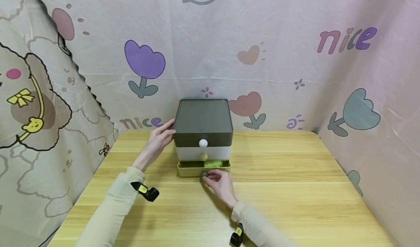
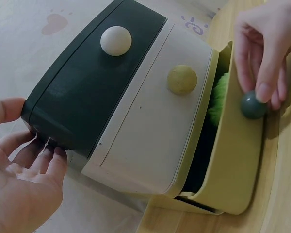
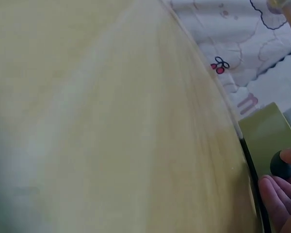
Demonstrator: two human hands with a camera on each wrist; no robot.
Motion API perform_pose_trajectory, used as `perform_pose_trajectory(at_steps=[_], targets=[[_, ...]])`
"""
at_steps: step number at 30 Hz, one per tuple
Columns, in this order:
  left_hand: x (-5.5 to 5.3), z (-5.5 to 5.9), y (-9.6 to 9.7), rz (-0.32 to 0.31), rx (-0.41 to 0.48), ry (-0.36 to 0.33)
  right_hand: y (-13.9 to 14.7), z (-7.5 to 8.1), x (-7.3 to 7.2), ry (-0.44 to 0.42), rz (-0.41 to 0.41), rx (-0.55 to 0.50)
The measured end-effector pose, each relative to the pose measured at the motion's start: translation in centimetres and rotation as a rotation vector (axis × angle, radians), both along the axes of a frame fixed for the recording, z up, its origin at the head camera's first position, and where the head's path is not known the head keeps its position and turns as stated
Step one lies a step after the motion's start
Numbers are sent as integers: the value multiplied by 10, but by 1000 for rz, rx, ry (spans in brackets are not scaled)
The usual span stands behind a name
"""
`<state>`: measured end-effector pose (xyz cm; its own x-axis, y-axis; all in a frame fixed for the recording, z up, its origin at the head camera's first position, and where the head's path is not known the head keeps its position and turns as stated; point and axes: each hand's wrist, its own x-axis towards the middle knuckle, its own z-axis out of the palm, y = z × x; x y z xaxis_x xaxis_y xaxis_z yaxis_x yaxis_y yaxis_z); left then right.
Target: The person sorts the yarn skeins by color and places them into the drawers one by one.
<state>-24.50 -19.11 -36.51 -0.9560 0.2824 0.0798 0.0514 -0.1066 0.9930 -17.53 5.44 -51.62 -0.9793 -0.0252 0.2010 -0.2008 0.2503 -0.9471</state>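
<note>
A small three-tier drawer unit (image 1: 203,116) stands on the table, with a dark green-grey top drawer (image 2: 82,82), a white middle drawer (image 2: 145,111) and a yellow-green bottom drawer (image 1: 188,172). That lowest drawer is partly pulled out, and a fuzzy bright green item (image 1: 213,163) shows inside. My right hand (image 1: 221,185) pinches its dark green round knob (image 2: 252,105) between thumb and fingers. At the unit's left side, my left hand (image 1: 156,143) rests its fingertips against the dark top tier. The right wrist view catches the knob (image 3: 281,166) and fingertips at its right edge.
The wooden table (image 1: 279,188) extends around the unit. A patterned cloth (image 1: 279,28) hangs behind it and along both sides. A white knob (image 1: 203,143) and a yellow-green knob (image 1: 204,156) stick out from the upper drawers.
</note>
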Motion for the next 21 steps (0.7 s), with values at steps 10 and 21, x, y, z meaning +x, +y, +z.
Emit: perform_pose_trajectory(at_steps=[10, 21], targets=[[0, 0, 2, 2, 5, 4, -3, -2, -18, 51, -85, 75], [0, 0, 1, -7, -6, 12, -3, -1, -23, 45, -76, 57]])
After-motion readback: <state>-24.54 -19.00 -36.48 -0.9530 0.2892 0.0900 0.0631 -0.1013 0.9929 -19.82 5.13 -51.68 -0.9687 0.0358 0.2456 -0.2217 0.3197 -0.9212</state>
